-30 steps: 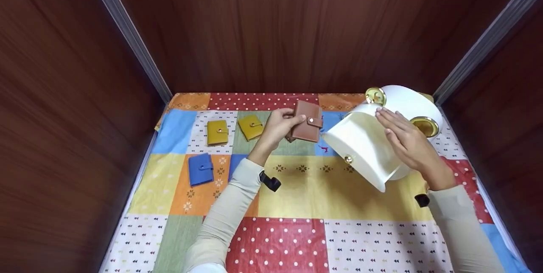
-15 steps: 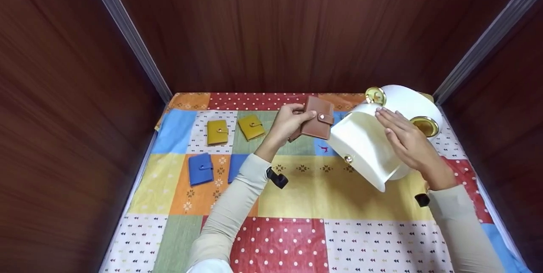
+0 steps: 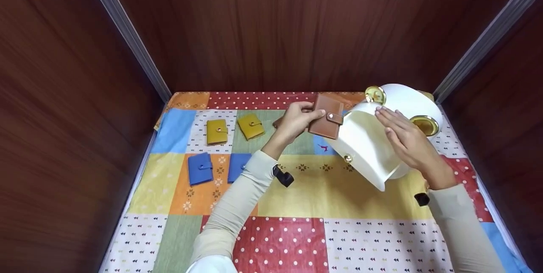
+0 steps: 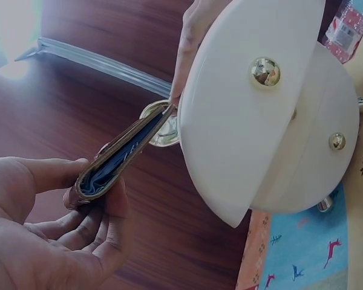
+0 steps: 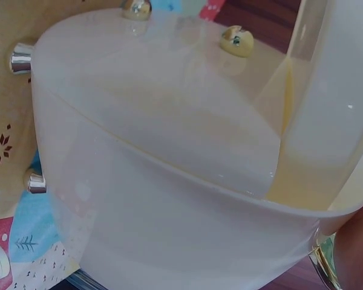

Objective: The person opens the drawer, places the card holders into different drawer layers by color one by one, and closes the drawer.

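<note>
My left hand (image 3: 306,116) pinches a brown snap wallet (image 3: 327,116) and holds it in the air against the edge of the white handbag (image 3: 403,99). In the left wrist view the wallet (image 4: 124,154) is seen edge-on in that hand (image 4: 66,205), its tip at the bag's raised flap (image 4: 248,115). My right hand (image 3: 394,126) lies with straight fingers on the inner face of the flap (image 3: 360,143) and keeps it lifted. The right wrist view looks into the bag's pale hollow (image 5: 187,151).
Two yellow wallets (image 3: 216,131) (image 3: 251,126) and two blue wallets (image 3: 200,168) (image 3: 237,167) lie on the patchwork cloth (image 3: 331,188) at the left. Dark wooden walls close in the table on three sides. The bag carries gold rings (image 3: 425,125).
My left hand has carried the brown wallet up and to the right, from over the table's middle to the bag's flap. The right hand and the bag have stayed put.
</note>
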A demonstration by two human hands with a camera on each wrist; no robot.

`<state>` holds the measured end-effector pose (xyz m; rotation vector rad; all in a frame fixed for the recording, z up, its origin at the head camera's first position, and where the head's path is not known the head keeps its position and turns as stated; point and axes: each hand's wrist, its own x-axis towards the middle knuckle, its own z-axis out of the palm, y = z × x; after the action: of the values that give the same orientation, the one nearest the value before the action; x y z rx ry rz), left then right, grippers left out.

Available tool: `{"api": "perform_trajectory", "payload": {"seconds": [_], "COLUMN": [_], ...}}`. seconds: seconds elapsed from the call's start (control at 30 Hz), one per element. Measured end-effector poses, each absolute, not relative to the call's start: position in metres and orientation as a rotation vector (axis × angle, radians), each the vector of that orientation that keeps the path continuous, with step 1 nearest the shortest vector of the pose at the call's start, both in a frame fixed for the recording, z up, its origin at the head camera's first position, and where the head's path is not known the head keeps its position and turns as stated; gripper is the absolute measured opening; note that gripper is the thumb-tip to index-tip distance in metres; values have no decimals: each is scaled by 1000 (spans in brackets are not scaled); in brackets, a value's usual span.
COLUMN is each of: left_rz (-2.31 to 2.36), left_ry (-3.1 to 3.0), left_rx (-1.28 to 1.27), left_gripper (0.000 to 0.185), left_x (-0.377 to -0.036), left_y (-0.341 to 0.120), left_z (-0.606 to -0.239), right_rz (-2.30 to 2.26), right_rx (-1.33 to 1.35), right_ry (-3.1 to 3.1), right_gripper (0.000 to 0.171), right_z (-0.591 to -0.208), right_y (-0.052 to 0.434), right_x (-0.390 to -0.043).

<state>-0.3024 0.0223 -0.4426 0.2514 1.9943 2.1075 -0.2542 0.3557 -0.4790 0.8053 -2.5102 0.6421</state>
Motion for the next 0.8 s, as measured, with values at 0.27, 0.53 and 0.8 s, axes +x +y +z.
{"api": "perform_trajectory", "payload": {"seconds": [0.27,0.53,0.8], "left_rz": [2071,2049,2083], "left_ry": [2013,2014,1958], "left_rx": [270,278,296], "left_gripper": [32,35,32], "left_x": [-303,-301,-300], "left_y": [34,47,57], "left_z": [-443,-442,-440], "right_rz": [651,662,663], "right_rx": [801,815,808], "right_ry": [-2512,-2499,-2496], "right_gripper": [45,46,45], "right_z": [-480,-480,-480], "right_y": [356,356,355], "right_x": [-255,-255,-254]}}
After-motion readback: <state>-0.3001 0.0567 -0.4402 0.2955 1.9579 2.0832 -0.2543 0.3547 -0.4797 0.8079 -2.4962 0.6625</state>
